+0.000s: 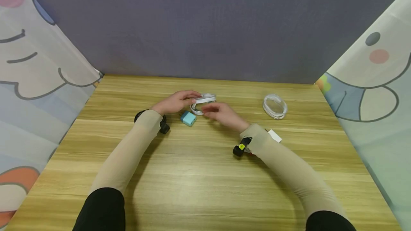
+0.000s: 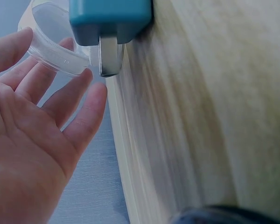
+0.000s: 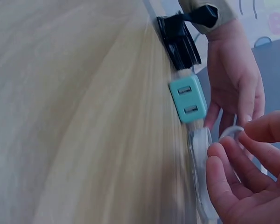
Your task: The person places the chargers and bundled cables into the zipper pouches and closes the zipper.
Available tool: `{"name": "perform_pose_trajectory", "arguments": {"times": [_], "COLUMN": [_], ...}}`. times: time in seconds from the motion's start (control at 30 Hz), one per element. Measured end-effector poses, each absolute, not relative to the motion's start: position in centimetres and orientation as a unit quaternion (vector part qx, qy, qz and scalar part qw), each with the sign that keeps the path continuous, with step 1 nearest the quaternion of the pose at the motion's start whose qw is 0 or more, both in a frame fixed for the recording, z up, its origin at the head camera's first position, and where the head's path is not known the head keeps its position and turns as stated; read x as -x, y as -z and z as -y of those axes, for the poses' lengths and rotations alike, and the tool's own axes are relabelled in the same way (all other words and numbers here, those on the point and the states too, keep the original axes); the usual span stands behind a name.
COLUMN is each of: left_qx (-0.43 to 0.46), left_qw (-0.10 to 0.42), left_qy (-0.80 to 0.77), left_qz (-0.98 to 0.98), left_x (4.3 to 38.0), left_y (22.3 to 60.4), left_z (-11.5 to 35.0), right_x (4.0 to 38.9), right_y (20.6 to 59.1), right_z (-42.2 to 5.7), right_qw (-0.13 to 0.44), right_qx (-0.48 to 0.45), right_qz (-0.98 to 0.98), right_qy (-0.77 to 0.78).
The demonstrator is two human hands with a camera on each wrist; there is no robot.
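In the head view, a coil of white cable (image 1: 205,99) sits toward the back of the table, part of it raised in a loop. My left hand (image 1: 178,101) holds the loop's left side between thumb and fingers; in the left wrist view the loop (image 2: 60,58) looks clear and shiny. From the right, my right hand (image 1: 226,114) reaches the same coil with bent fingers, and in the right wrist view its thumb and finger pinch at the thin loop. Just in front of the coil lies a teal charger plug (image 1: 188,118), its two ports (image 3: 190,108) showing in the right wrist view.
A second white cable coil (image 1: 275,106) lies at the right of the wooden table (image 1: 186,181). Beside my right sleeve, a small white block (image 1: 274,135) is partly covered. A grey panel (image 1: 205,27) stands along the back edge, with printed cloth (image 1: 369,81) at the sides.
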State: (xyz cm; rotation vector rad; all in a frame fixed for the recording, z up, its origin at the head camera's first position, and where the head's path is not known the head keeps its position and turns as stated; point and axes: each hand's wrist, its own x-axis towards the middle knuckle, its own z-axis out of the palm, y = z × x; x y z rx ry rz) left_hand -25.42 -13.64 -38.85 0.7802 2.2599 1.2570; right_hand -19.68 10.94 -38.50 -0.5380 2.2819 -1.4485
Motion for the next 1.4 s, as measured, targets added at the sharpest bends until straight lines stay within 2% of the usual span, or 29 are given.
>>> {"name": "perform_pose_trajectory", "arguments": {"times": [0.1, 0.47, 0.83, 1.1, 1.4], "left_qx": [-0.280, -0.292, -0.286, -0.285, -0.283], "left_qw": [0.221, 0.217, 0.216, 0.210, 0.209], "left_qy": [-0.463, -0.465, -0.461, -0.464, -0.467], "left_qz": [-0.811, -0.807, -0.812, -0.812, -0.811], "left_x": [25.5, 25.7, 25.1, 24.8, 24.9], "left_y": [38.9, 39.3, 38.7, 38.9, 38.8], "left_z": [13.8, 13.8, 13.6, 13.4, 13.4], "right_x": [19.6, 19.7, 19.9, 19.3, 18.9], "right_y": [38.6, 39.6, 40.2, 40.5, 40.1], "right_z": [-10.2, -7.6, -6.8, -6.5, -6.1], "right_qw": [0.175, 0.173, 0.140, 0.142, 0.139], "right_qx": [0.221, 0.306, 0.342, 0.370, 0.348], "right_qz": [-0.819, -0.781, -0.807, -0.818, -0.840], "right_qy": [0.499, 0.516, 0.462, 0.417, 0.392]}}
